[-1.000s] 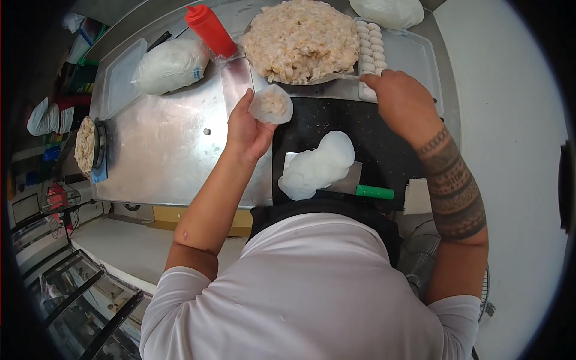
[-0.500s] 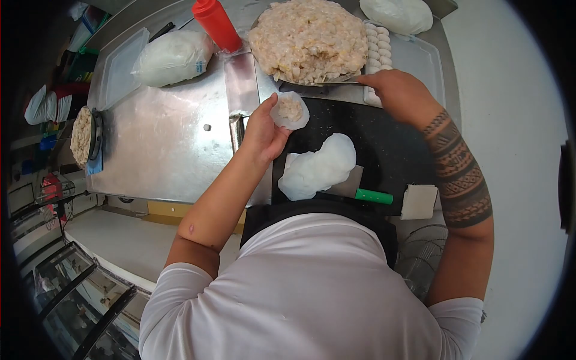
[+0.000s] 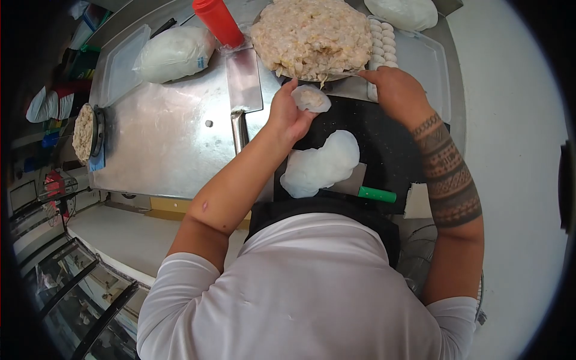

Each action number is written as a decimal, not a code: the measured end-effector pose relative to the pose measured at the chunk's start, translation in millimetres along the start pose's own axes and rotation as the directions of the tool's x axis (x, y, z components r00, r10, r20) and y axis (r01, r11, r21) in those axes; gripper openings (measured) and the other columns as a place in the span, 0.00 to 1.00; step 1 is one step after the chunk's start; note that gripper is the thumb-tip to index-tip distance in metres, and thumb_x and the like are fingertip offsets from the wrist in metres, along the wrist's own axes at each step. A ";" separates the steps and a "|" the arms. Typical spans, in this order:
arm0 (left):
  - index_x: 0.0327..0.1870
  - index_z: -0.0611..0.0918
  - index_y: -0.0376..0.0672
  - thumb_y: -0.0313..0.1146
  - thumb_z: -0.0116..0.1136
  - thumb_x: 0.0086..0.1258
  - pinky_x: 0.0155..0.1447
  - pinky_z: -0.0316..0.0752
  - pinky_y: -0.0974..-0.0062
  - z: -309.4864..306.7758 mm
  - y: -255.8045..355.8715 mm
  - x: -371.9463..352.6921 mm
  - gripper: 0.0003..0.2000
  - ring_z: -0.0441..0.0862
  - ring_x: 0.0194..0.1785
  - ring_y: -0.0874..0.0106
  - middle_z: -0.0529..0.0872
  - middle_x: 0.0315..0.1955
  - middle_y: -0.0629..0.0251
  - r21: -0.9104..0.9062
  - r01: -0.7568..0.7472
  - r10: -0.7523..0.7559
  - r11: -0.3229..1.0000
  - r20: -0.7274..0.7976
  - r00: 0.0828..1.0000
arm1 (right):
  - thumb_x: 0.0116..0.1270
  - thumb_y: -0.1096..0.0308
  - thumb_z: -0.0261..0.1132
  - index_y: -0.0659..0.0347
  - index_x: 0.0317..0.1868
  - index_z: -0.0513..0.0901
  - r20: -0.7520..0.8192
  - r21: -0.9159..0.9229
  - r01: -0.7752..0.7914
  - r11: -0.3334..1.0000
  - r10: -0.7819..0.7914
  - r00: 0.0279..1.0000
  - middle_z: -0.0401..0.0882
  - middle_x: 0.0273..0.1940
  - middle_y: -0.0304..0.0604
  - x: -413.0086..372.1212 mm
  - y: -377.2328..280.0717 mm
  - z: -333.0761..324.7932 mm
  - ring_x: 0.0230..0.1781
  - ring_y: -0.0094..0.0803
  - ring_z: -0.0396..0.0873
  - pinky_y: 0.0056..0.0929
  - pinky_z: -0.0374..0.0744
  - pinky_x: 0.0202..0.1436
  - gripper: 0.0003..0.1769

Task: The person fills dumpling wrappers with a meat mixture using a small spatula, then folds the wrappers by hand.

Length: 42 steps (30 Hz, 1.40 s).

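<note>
My left hand [image 3: 287, 116] cups a round white dumpling wrapper [image 3: 312, 98] with a dab of pale filling on it, held just under the big plate of minced filling [image 3: 312, 36]. My right hand [image 3: 395, 90] grips a thin spatula whose tip reaches into the edge of that filling. On the black cutting board [image 3: 384, 141] below the hands lies a stack of white wrappers [image 3: 320, 164]. Beside the plate stands a white tray [image 3: 423, 60] with rows of finished dumplings [image 3: 379, 39].
A green-handled scraper [image 3: 372, 193] lies under the wrappers. On the steel table [image 3: 162, 138] are a cleaver [image 3: 243, 78], a red squeeze bottle [image 3: 217, 19], a white bag [image 3: 174, 53] and a lidded container [image 3: 117, 66]. Another filling bowl [image 3: 85, 133] sits at the left edge.
My left hand has carried the filled wrapper right and up toward the filling plate. My right hand stays at the plate's edge with the spatula.
</note>
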<state>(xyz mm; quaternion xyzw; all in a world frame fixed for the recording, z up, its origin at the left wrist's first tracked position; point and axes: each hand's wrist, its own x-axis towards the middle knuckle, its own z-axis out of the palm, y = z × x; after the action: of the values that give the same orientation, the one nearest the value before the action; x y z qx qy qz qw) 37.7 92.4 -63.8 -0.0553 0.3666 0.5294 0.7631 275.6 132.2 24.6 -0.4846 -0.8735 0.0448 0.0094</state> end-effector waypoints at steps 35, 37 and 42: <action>0.74 0.70 0.35 0.44 0.49 0.84 0.80 0.66 0.55 19.2 38.5 -107.6 0.26 0.77 0.73 0.59 0.79 0.69 0.52 -0.003 -0.115 0.104 0.993 0.443 0.890 | 0.76 0.48 0.66 0.55 0.73 0.80 -0.517 0.446 0.307 0.841 -0.038 0.855 0.70 0.74 0.61 -29.5 -97.8 -12.4 0.72 0.59 0.70 0.49 0.67 0.77 0.31; 0.75 0.70 0.35 0.44 0.49 0.84 0.80 0.66 0.55 23.0 35.7 -110.6 0.26 0.77 0.73 0.59 0.79 0.70 0.52 0.001 -0.106 0.094 0.994 0.449 0.889 | 0.76 0.47 0.65 0.55 0.73 0.80 -0.504 0.478 0.313 0.820 -0.035 0.863 0.69 0.76 0.61 -32.4 -102.2 -7.2 0.74 0.60 0.69 0.50 0.66 0.77 0.32; 0.73 0.72 0.36 0.44 0.48 0.85 0.79 0.68 0.56 24.9 36.2 -113.7 0.25 0.79 0.72 0.59 0.81 0.68 0.53 0.048 -0.105 0.072 0.993 0.455 0.888 | 0.75 0.40 0.64 0.51 0.70 0.83 -0.528 0.481 0.409 0.775 -0.117 0.841 0.66 0.78 0.61 -45.4 -95.0 -13.7 0.75 0.60 0.67 0.52 0.63 0.79 0.32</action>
<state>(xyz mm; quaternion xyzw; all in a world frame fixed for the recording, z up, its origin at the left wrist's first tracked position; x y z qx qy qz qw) 0.0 32.5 35.5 0.1132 0.1999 0.5485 0.8040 220.2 44.7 47.8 -0.3232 -0.8495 0.1865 0.3729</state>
